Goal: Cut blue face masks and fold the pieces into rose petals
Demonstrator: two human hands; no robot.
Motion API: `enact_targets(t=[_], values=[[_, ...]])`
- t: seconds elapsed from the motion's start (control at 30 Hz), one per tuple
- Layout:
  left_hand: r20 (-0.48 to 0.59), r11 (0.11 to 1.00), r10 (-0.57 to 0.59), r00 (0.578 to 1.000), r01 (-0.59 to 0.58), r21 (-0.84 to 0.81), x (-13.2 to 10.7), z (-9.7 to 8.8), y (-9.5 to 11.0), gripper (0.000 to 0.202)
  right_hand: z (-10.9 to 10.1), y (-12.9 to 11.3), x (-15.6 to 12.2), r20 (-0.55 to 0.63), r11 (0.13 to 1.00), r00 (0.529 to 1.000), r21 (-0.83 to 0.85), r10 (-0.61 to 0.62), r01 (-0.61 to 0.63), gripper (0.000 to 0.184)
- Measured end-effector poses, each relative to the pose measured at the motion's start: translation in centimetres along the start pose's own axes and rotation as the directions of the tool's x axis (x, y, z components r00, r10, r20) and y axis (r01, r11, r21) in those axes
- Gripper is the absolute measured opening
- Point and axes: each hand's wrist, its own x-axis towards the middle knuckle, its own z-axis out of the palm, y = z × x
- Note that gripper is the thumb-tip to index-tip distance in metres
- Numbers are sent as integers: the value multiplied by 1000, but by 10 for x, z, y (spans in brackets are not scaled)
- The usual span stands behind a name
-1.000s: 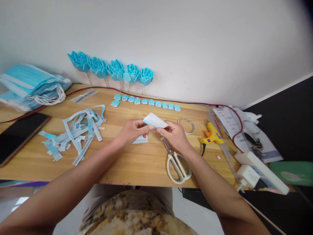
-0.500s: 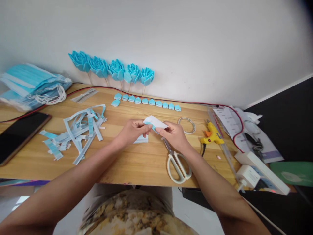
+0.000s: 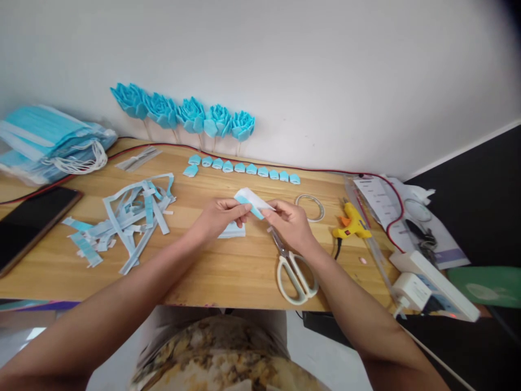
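At work over a wooden surface (image 3: 228,271) across mid-frame, below a row of blue flowers (image 3: 191,115) at upper left. Pinching with left hand (image 3: 220,218) and right hand (image 3: 290,221), near scissors (image 3: 298,277) at lower center, a folded blue-and-white cloth (image 3: 253,202) at frame center.

Everything's shot from one head-worn cam, set above the near side of the wooden table (image 3: 195,277) and pointed forward and down. The tabletop's seen fairly close up; the wall (image 3: 325,81) is caught behind it, the wearer's patterned clothing (image 3: 215,353) in front.
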Motion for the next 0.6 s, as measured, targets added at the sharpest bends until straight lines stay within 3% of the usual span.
enact_targets(t=[0.07,0.13,0.27,0.4,0.6], values=[[4,990,-6,1000,7,-139,1,-1,-1,28,-7,-1,1,-85,993,990,-36,-114,111,25],[21,970,-22,1000,26,-241,2,-1,0,27,-13,-4,2,-134,951,947,-142,-293,274,38],[27,937,-67,997,73,-342,1,-1,4,29,-19,-7,5,32,747,810,-367,-586,555,59],[98,920,-87,991,118,-374,-2,1,8,30,-14,-4,8,152,640,765,-461,-626,615,55],[126,962,-91,988,120,-246,-2,4,4,30,-8,2,8,154,619,733,-439,-662,652,23]])
